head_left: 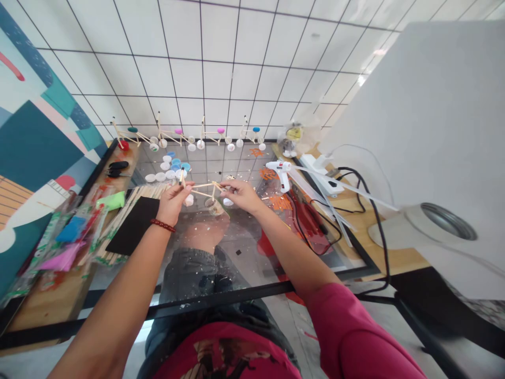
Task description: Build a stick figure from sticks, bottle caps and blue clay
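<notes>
Both my hands hold a small model bicycle (203, 193) of thin wooden sticks over the glass table (232, 252). My left hand (173, 204), with a red bead bracelet, pinches its front end near the upright stick with a dark tip. At the other end, the fingers of my right hand (243, 196) close on the sticks by the rear joint. A white cap wheel (189, 200) hangs below my left fingertips. Below the rear sticks is a round clear-and-white piece (213, 207); I cannot tell whether it is attached.
Several finished stick bicycles (215, 138) line the tiled wall. White and blue bottle caps (165, 166) lie left of centre. A white glue gun (281, 173) rests at right beside cables and a power strip (321, 176). Wooden sticks, black card (136, 225) and clay packets (71, 231) lie left.
</notes>
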{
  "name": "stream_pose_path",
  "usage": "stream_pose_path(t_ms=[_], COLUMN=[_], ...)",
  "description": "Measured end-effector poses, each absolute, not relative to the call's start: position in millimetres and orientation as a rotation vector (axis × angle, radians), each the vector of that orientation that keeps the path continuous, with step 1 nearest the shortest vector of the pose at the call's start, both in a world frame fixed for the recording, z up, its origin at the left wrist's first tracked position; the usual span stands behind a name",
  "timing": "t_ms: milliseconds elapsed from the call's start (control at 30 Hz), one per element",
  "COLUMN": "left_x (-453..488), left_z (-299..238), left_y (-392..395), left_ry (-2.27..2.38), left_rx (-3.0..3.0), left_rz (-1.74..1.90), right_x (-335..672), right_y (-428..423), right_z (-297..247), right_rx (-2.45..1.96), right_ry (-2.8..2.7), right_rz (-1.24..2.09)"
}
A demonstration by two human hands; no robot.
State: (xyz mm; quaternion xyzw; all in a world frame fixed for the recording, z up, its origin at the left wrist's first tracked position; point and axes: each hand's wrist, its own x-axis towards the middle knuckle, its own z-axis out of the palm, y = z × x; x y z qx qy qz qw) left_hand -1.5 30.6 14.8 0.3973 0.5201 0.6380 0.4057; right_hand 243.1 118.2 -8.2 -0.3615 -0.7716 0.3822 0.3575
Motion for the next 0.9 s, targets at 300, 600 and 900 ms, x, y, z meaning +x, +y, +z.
stream_pose_path(t_ms=[300,600,900], left_x=[-1.6,-4.3,1.9], left_z=[14.1,14.2,10.0], left_y=[31.9,32.3,30.0], left_ry=[1.311,1.235,1.380], left_rx=[0.958,0.983,1.094], left_rz=[1.646,1.635,1.579], right_x=[261.4,246.5,236.8], right_y=[119.5,114.8,109.0], right_z=[5.8,1.4,-2.8], right_rx=[-0.967,-0.955,-0.899], right_ry=[-1.727,-1.927,-2.050], right_rz=[1.004,0.941,0.885])
